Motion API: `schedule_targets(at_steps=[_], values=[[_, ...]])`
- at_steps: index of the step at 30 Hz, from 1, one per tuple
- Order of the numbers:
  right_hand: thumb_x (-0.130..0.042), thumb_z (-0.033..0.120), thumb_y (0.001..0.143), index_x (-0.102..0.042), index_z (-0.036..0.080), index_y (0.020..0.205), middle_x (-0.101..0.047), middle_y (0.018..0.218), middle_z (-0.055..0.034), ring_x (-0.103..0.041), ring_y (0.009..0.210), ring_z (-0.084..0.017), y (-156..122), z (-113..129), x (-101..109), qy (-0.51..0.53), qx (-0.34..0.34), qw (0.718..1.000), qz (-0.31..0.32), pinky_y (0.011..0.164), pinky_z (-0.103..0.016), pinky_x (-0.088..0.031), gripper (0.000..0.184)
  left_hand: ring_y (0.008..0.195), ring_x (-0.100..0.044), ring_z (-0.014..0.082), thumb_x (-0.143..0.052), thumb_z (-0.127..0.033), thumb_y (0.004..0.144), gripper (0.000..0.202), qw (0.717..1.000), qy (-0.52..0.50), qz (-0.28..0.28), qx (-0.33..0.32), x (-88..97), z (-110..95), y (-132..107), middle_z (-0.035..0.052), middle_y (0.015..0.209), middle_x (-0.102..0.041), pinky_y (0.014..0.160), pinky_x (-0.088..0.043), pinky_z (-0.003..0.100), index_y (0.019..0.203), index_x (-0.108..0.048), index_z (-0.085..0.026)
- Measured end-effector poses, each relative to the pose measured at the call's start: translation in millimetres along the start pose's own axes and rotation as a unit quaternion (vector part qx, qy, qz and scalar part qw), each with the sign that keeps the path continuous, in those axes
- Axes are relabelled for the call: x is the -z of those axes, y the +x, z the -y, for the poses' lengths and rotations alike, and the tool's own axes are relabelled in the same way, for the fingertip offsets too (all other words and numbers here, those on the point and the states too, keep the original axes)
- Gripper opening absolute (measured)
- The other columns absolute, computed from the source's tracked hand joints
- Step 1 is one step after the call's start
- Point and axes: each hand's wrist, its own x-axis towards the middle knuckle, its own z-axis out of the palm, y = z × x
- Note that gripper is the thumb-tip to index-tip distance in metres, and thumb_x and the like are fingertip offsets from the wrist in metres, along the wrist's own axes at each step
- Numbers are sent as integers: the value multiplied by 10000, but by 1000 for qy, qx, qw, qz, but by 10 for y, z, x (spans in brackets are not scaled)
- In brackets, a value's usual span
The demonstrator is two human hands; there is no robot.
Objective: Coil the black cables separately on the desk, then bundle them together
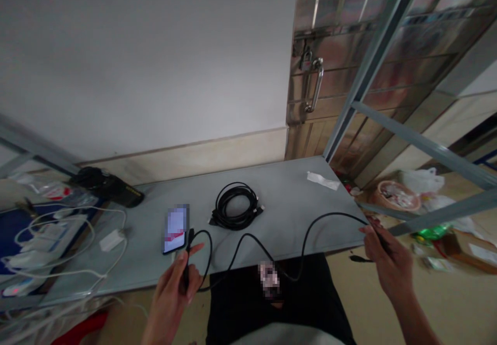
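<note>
With your left hand point(180, 277) at 7 o'clock and right hand point(385, 252) at 4 closed around the black cable point(248, 235), hold its slack clear of the coil point(233, 224).

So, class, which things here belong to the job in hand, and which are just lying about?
Job in hand:
black cable, held by left hand and right hand
black coil, probably, as it looks like similar cable

Apparently lying about:
phone
white adapter
white strip
black container
</note>
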Motion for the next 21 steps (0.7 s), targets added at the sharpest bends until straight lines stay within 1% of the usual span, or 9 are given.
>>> schedule_targets(at_steps=[3, 5, 6, 8, 10, 11, 13, 18, 21], values=[[-825, 725, 927, -816, 181, 1031, -545, 629, 15, -465, 528, -138, -2, 13, 0, 28, -23, 999, 4, 452, -260, -375, 554, 552, -508, 137, -857, -747, 836, 607, 997, 71, -7, -41, 36, -5, 24, -33, 633, -589, 557, -475, 286, 1041, -826, -177], [-842, 714, 918, -817, 183, 1030, -548, 639, 14, -461, 533, -136, -2, 28, 7, 36, -30, 999, 2, 457, -259, -375, 543, 550, -536, 151, -800, -777, 875, 588, 989, 134, -5, -68, 65, -30, 29, -20, 580, -549, 564, -498, 293, 754, -746, -204], [-844, 714, 916, -817, 185, 1029, -547, 642, 14, -460, 535, -136, -3, 34, 11, 36, -31, 999, 0, 459, -259, -376, 542, 523, -526, 150, -769, -786, 898, 616, 983, 167, -6, -78, 82, -42, 29, -22, 531, -513, 544, -488, 286, 676, -692, -216], [-841, 723, 914, -818, 188, 1035, -543, 646, 15, -463, 540, -136, -8, 39, 19, 31, -31, 999, -2, 466, -260, -382, 549, 440, -468, 137, -744, -792, 912, 598, 973, 212, -23, -82, 117, -58, 26, -44, 456, -465, 468, -425, 262, 752, -725, -217], [-833, 735, 914, -819, 188, 1036, -540, 646, 16, -465, 540, -136, -19, 34, 26, 22, -33, 999, 2, 468, -259, -382, 561, 365, -379, 118, -763, -793, 895, 636, 971, 223, -49, -72, 151, -59, 25, -88, 428, -444, 400, -328, 229, 1132, -801, -204], [-829, 740, 914, -819, 187, 1034, -539, 645, 16, -465, 539, -136, -26, 28, 29, 17, -34, 999, 4, 468, -259, -381, 566, 346, -349, 112, -770, -798, 884, 744, 971, 223, -54, -67, 166, -55, 25, -106, 424, -439, 383, -293, 216, 1327, -760, -201], [-822, 744, 919, -820, 186, 1031, -541, 644, 15, -471, 542, -138, -41, 16, 30, 10, -34, 999, 9, 471, -258, -383, 569, 330, -336, 107, -772, -821, 859, 896, 971, 225, -52, -59, 189, -45, 25, -113, 426, -446, 362, -258, 202, 1484, -690, -184], [-806, 740, 936, -817, 186, 1048, -541, 647, 14, -484, 548, -142, -47, 10, 24, 6, -28, 999, 13, 471, -255, -391, 565, 388, -468, 113, -822, -794, 812, 783, 972, 225, -20, -60, 192, -25, 18, -31, 621, -652, 371, -345, 221, 1311, -791, -192], [-804, 743, 937, -814, 185, 1051, -540, 646, 14, -489, 546, -143, -34, 21, 18, 5, -25, 1000, 14, 469, -253, -396, 570, 425, -488, 113, -786, -789, 861, 604, 965, 249, -3, -85, 174, -10, 25, -22, 589, -623, 429, -399, 227, 973, -810, -195]])
